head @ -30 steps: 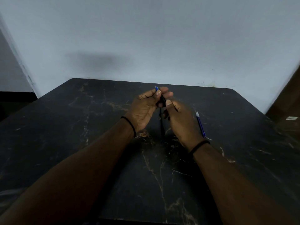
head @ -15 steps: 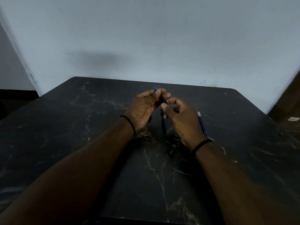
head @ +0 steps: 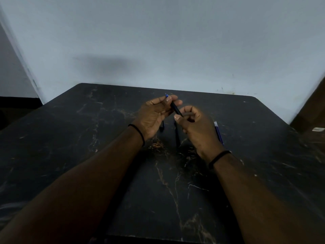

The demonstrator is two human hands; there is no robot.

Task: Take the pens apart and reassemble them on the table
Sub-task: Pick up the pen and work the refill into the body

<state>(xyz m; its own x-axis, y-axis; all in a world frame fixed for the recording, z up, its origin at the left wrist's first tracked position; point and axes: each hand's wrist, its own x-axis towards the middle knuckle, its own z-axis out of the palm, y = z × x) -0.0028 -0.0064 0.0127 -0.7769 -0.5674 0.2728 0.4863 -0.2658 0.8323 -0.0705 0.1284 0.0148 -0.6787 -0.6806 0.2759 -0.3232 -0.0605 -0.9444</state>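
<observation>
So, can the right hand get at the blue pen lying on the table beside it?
Probably yes. The blue pen lies uncovered just outside the right hand, nothing between them. But that hand pinches the black pen together with the left hand, so it must release first.

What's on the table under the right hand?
A blue refill lies on the table, sticking out past the right hand, its near end covered by the wrist. A dark pen part lies beneath the gap between the hands. Anything else is hidden.
</observation>
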